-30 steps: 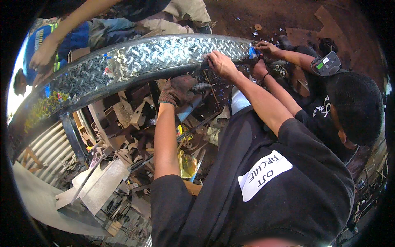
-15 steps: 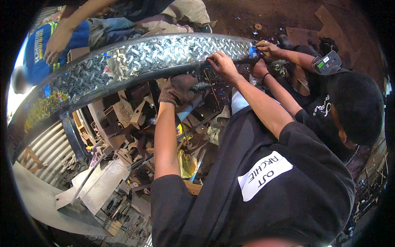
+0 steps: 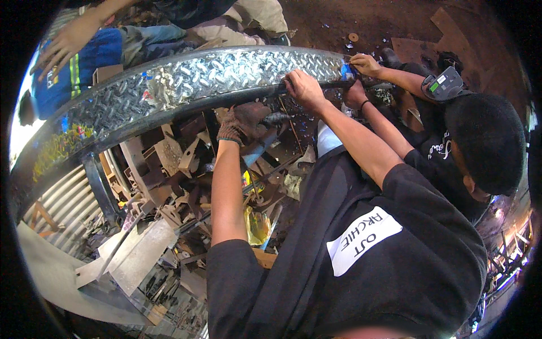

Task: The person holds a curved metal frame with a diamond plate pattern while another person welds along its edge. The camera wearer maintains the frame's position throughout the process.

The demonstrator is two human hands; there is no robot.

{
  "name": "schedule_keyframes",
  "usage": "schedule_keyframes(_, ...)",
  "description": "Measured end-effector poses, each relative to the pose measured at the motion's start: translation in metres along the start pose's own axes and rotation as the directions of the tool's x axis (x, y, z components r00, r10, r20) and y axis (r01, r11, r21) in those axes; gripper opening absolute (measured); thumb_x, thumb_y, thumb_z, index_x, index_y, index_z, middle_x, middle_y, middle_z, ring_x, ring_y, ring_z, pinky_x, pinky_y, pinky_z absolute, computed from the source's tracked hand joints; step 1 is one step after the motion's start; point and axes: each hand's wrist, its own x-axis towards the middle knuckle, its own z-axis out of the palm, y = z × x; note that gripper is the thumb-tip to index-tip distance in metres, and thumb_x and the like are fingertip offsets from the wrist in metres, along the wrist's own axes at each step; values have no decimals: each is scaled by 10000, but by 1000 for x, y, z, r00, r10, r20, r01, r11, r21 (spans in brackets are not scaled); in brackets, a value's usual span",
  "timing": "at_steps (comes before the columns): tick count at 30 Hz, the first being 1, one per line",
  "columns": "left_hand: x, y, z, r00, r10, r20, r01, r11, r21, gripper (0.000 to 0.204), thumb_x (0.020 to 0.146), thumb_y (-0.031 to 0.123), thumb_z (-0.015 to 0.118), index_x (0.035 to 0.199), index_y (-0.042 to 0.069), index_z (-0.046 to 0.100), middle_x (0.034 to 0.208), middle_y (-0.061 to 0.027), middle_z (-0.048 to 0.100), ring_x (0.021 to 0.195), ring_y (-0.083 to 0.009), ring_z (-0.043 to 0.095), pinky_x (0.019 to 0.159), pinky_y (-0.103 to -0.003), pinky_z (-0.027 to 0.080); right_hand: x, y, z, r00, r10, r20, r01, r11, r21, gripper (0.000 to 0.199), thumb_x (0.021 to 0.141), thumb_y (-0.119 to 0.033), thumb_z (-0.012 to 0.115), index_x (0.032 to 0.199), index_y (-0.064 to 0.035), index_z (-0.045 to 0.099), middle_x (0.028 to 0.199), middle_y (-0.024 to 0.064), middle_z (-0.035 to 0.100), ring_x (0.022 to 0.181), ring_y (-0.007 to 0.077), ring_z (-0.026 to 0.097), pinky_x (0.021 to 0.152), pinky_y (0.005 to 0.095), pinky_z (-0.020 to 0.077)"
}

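A long curved tread-plate panel (image 3: 226, 70), silvery with a dark lower rim, spans the upper view. At that rim, right of the middle, my bare right hand (image 3: 304, 89) has its fingers bent over the edge. My left hand (image 3: 244, 121), in a brown knitted glove, is just below the rim and farther left. Its fingers are curled by a grey, ridged thing (image 3: 275, 118) that I cannot make out. At the panel's right end, a co-worker's hand (image 3: 367, 65) touches the plate beside a blue patch (image 3: 347, 71); that person's other hand (image 3: 355, 95) is underneath.
The co-worker in a black cap (image 3: 485, 144) crouches close on my right. Another person's hand (image 3: 70, 42) reaches in at the upper left. Under the panel lie metal offcuts (image 3: 169, 155), a pale sheet (image 3: 138, 254) and a yellow packet (image 3: 257, 226). A dark post (image 3: 101, 189) supports the panel's left part.
The other person's hand at upper left has risen and spread. My right-hand fingers are bent more tightly at the rim. My left hand is nearly still.
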Motion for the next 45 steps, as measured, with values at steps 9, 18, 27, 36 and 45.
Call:
schedule_keyframes(9, -2, 0, -1, 1000, 3, 1, -3, 1000, 2, 421, 627, 294, 738, 998, 131, 625, 968, -109, 634, 966, -306, 615, 848, -410, 500, -9, 16, -7, 999, 41, 20, -44, 973, 227, 188, 855, -113, 593, 1006, -16, 540, 964, 183, 570, 944, 373, 555, 814, 432, 468)
schedule_keyframes(18, -1, 2, -7, 1000, 12, 11, -12, 1000, 8, 398, 660, 348, 722, 965, 112, 627, 954, -113, 637, 962, -299, 616, 844, -409, 497, -7, 16, -4, 1000, -8, -21, 12, 970, 244, 138, 844, -107, 641, 956, -32, 611, 926, 141, 600, 883, 336, 600, 761, 383, 491)
schedule_keyframes(27, -3, 8, -11, 1000, -21, 17, 22, 1000, -6, 376, 662, 284, 695, 992, 115, 627, 968, -108, 634, 969, -295, 612, 854, -406, 494, -1, 25, -12, 987, -150, 64, 145, 987, 68, 191, 763, -72, 598, 954, -65, 586, 932, 119, 604, 931, 331, 589, 794, 407, 485)
schedule_keyframes(36, -3, 7, -6, 1000, -25, 1, 25, 998, 54, 368, 645, 230, 711, 987, 126, 623, 985, -96, 631, 980, -295, 606, 857, -408, 493, 6, 18, -10, 982, -174, 66, 176, 984, -27, 150, 845, -156, 569, 968, -70, 558, 900, 113, 576, 902, 319, 586, 778, 409, 489)
schedule_keyframes(45, -2, 3, -1, 997, 22, -74, -17, 998, 67, 334, 643, 240, 702, 947, 124, 630, 971, -104, 631, 982, -309, 608, 839, -412, 503, 20, 31, -4, 946, -214, 243, 215, 976, 20, 203, 825, -154, 587, 982, -37, 533, 961, 155, 563, 916, 348, 574, 797, 432, 482)
